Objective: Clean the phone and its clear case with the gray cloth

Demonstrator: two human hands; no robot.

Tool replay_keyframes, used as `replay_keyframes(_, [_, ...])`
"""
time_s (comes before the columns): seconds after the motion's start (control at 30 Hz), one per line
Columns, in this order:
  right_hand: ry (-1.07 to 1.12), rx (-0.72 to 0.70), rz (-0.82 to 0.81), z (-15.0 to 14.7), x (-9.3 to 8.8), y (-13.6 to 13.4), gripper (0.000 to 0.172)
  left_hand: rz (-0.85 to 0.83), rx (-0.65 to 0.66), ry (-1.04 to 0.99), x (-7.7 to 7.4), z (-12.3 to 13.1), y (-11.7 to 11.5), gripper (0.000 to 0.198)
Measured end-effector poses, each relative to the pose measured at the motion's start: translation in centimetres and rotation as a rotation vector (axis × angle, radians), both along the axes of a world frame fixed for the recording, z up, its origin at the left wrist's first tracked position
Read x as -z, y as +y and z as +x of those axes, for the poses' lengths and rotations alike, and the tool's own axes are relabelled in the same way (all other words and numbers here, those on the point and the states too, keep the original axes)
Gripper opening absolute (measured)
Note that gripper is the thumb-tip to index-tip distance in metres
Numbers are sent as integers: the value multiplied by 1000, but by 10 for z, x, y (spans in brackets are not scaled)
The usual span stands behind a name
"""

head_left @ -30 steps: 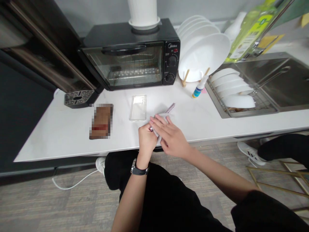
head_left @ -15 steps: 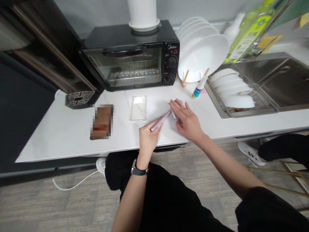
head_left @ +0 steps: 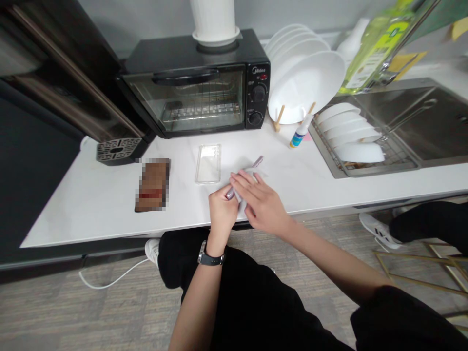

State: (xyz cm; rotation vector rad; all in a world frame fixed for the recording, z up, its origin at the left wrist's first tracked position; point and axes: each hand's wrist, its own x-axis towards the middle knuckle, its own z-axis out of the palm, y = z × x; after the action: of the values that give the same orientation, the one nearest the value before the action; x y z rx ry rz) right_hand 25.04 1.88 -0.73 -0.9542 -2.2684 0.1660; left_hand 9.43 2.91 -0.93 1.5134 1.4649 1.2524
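Observation:
My left hand (head_left: 222, 208), with a watch at its wrist, is closed around the lower end of a thin purple phone (head_left: 258, 161), tilted above the counter edge. Pressed along the phone is my right hand (head_left: 263, 204), its fingers fairly straight over a thin white wipe (head_left: 242, 204) that it holds against the surface. Most of the phone is hidden behind the fingers and wipe. Just beyond my left hand lies a clear phone case (head_left: 208, 165). Farther right a small spray bottle (head_left: 299, 135) stands upright with a blue label.
A pixelated brown flat object (head_left: 151, 186) lies on the white counter (head_left: 91, 204) at left. Behind are a black toaster oven (head_left: 193, 97), a dispenser (head_left: 117, 148) and racked plates (head_left: 307, 83). Bowls (head_left: 351, 131) sit by the sink (head_left: 409, 117). Another person's shoe (head_left: 378, 230) shows at right.
My right hand has slid with the wipe down the phone, toward me and left, nearing my left hand. The phone's far end is now uncovered. My left hand stays almost in place.

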Motion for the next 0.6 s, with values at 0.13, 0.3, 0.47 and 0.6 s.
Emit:
replay_keyframes(0.13, [-29,-91,27,-18,-1,-15,85,48,59,120,-3,-6,-1,24])
replay_keyframes(0.3, [-34,-59,47,4,1,2,86,32,22,40,0,-2,-1,22])
replay_keyframes(0.47, [21,141,-13,46,1,36,97,-21,47,-136,1,4,0,31])
replay_keyframes(0.6, [44,190,-34,57,1,48,98,-29,39,-124,1,4,0,31])
